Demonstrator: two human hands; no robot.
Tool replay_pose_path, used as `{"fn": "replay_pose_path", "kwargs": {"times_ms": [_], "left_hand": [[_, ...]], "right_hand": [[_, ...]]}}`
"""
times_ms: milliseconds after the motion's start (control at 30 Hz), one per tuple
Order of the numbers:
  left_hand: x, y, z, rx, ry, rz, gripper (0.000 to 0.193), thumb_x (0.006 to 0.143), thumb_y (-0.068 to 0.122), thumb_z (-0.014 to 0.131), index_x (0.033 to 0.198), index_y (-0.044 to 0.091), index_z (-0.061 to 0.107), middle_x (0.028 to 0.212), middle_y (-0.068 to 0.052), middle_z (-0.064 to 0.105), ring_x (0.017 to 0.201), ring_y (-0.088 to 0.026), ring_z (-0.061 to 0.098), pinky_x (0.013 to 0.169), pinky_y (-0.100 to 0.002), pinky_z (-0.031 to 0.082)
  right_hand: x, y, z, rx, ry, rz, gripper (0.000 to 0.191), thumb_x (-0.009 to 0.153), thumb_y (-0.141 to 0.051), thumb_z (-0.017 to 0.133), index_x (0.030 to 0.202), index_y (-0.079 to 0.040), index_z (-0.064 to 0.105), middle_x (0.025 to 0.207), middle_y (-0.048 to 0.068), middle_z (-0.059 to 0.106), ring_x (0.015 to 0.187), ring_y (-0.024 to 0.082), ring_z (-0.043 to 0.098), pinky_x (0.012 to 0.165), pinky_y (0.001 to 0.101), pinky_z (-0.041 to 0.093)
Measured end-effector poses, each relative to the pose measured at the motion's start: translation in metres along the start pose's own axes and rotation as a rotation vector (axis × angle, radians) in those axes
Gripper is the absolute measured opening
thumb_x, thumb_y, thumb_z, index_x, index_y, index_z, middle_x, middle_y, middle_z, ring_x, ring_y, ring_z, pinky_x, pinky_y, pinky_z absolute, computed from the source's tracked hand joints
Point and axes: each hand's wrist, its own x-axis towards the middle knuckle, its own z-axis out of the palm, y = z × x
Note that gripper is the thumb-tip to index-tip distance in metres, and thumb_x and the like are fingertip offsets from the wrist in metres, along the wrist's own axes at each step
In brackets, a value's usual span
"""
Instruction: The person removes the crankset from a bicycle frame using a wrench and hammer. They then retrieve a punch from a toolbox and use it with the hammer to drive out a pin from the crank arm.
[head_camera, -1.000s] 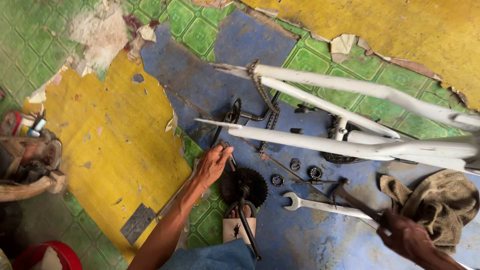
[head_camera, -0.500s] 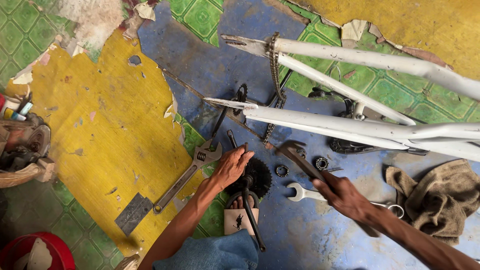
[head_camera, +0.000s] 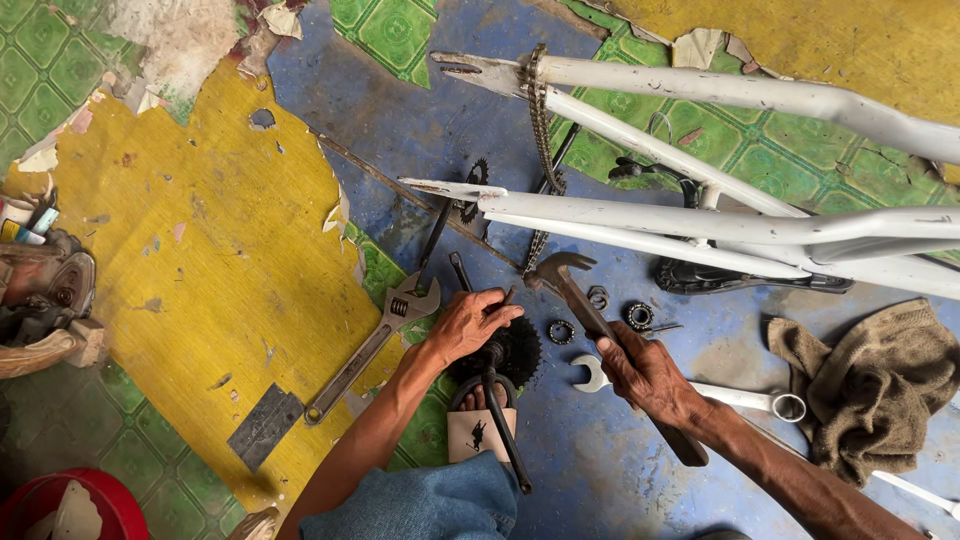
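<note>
**Hammer poised over crank as stripped bicycle frame waits on workshop floor**

A person seated on a patched floor works on a bicycle crank set. The left hand (head_camera: 468, 325) curls over the top of the black chainring (head_camera: 512, 352), fingers pinched around a small dark rod or punch held against its centre; what exactly the fingertips grip is too small to tell. The crank arm (head_camera: 503, 432) runs from under that hand back toward the person's knee, across a sandal. The right hand (head_camera: 648, 375) is wrapped tight around the handle of a claw hammer (head_camera: 565, 283), its head raised just beyond the left hand's knuckles and not touching the chainring.

Judging by the layout, the strip-down is well along: the white frame (head_camera: 700, 222) lies bare on its side beyond both hands, its chain (head_camera: 541, 120) draped loose over a stay, and 2 bearing rings (head_camera: 640, 315) sit free on the floor between hammer and frame. The crank set itself looks like the piece not yet taken apart.

An adjustable wrench (head_camera: 372, 345) lies just left of the left hand; a combination spanner (head_camera: 740, 398) passes under the right wrist, with a brown rag (head_camera: 870, 385) farther right.
</note>
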Motion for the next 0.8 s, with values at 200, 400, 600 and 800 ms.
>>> {"fn": "replay_pose_path", "kwargs": {"times_ms": [200, 400, 600, 800], "left_hand": [[0.001, 0.003, -0.002, 0.021, 0.039, -0.001, 0.039, 0.097, 0.041, 0.068, 0.091, 0.003, 0.074, 0.08, -0.012, 0.078, 0.072, -0.018, 0.074, 0.059, -0.032, 0.055], [0.001, 0.001, 0.002, 0.013, 0.194, 0.139, 0.039, 0.096, 0.04, 0.07, 0.086, 0.002, 0.072, 0.074, -0.009, 0.075, 0.062, -0.009, 0.068, 0.048, -0.032, 0.05], [0.0, -0.002, -0.001, 0.12, 0.101, 0.017, 0.035, 0.101, 0.034, 0.068, 0.088, 0.002, 0.068, 0.054, -0.009, 0.055, 0.047, -0.016, 0.052, 0.048, -0.036, 0.042], [-0.001, -0.004, 0.001, 0.128, 0.179, 0.092, 0.031, 0.09, 0.031, 0.078, 0.081, 0.003, 0.07, 0.056, -0.006, 0.059, 0.048, -0.014, 0.051, 0.045, -0.035, 0.04]], "right_hand": [[0.002, -0.018, -0.001, -0.011, 0.005, -0.015, 0.057, 0.095, -0.06, 0.037, 0.107, -0.008, 0.056, 0.057, 0.001, 0.052, 0.044, 0.011, 0.057, 0.04, 0.0313, 0.055], [0.003, -0.025, 0.0, -0.083, 0.008, -0.03, 0.057, 0.095, -0.06, 0.039, 0.117, -0.011, 0.057, 0.063, 0.002, 0.056, 0.053, 0.011, 0.059, 0.048, 0.0333, 0.057], [0.004, -0.024, 0.001, -0.134, 0.016, -0.042, 0.057, 0.096, -0.061, 0.037, 0.11, -0.01, 0.058, 0.062, 0.002, 0.058, 0.053, 0.012, 0.061, 0.049, 0.0336, 0.058], [0.006, -0.02, 0.002, -0.133, 0.038, -0.047, 0.056, 0.094, -0.061, 0.037, 0.11, -0.011, 0.057, 0.061, 0.002, 0.058, 0.053, 0.013, 0.062, 0.049, 0.0341, 0.058]]}}
